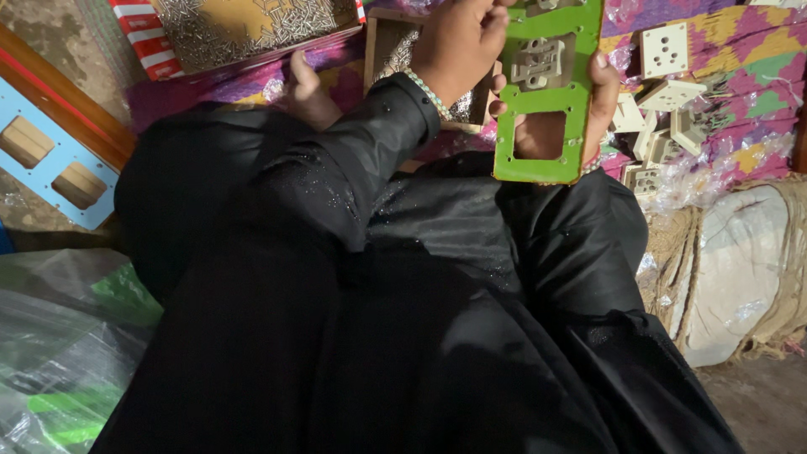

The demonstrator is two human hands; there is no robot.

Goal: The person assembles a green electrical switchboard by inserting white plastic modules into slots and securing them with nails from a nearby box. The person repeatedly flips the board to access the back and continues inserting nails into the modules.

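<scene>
A green plate [577, 101] with rectangular cutouts is held upright over my lap. A beige socket part [538, 63] sits in its middle cutout. My right hand [602, 94] grips the plate from behind at its right edge, and its fingers show through the lower cutout. My left hand [458, 42], with a beaded bracelet at the wrist, is closed on the plate's upper left edge, fingertips next to the socket part. Whether it also holds something small is hidden.
A tray of small screws [252, 25] and a small cardboard box [388, 46] lie ahead on a colourful cloth [740, 50]. Loose beige socket parts [664, 50] lie at the right. A blue cutout plate [50, 151] leans at the left, plastic bags [59, 353] below it, a burlap sack [740, 261] at the right.
</scene>
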